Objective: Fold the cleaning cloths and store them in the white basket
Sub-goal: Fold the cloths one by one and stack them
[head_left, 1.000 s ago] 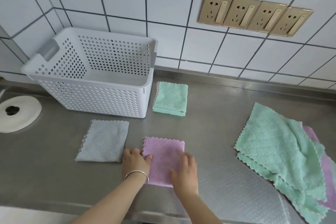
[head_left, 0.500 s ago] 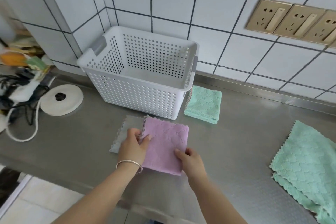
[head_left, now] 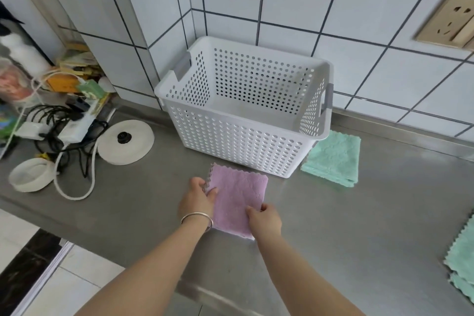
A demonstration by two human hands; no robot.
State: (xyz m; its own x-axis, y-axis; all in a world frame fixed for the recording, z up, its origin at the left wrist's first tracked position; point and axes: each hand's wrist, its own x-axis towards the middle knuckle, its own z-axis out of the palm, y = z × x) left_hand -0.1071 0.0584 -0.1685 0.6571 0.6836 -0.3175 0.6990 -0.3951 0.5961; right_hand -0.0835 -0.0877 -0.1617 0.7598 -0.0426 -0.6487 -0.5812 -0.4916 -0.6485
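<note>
Steel counter (head_left: 333, 226), tiled corner behind. White perforated basket (head_left: 246, 141) stands upright against the back wall, grey handles at both ends, nothing visible inside.

Folded purple cloth (head_left: 238, 200) — held in front of the basket's near wall, its far zigzag edge just beside the basket base. Whether it rests on the counter or is lifted off it, cannot tell. Whether anything lies under it, cannot tell either.

Left hand (head_left: 198, 199): fingers curled round the cloth's left edge, thumb on top near the far corner. Silver bangle (head_left: 197, 218) at the wrist.

Right hand (head_left: 265, 218): pinches the near-right part of the cloth, thumb on the upper face, other fingers tucked out of sight below or beside the edge.

Folded green cloth (head_left: 333, 159) lies flat on the counter just right of the basket, its far-left corner under the basket's overhanging rim.

At the right frame edge — unfolded green cloths (head_left: 461, 261), stacked, scalloped edges showing, mostly cut off.

Left of the basket: round white lid with black knob (head_left: 125, 142) flat on the counter; small white bowl (head_left: 32, 174) nearer the counter edge; white cord (head_left: 74, 187) looping between them; tangle of black cables (head_left: 64, 131) and a white power strip (head_left: 77, 127) behind. Gold wall socket (head_left: 451, 20) on the tiles, upper right.
</note>
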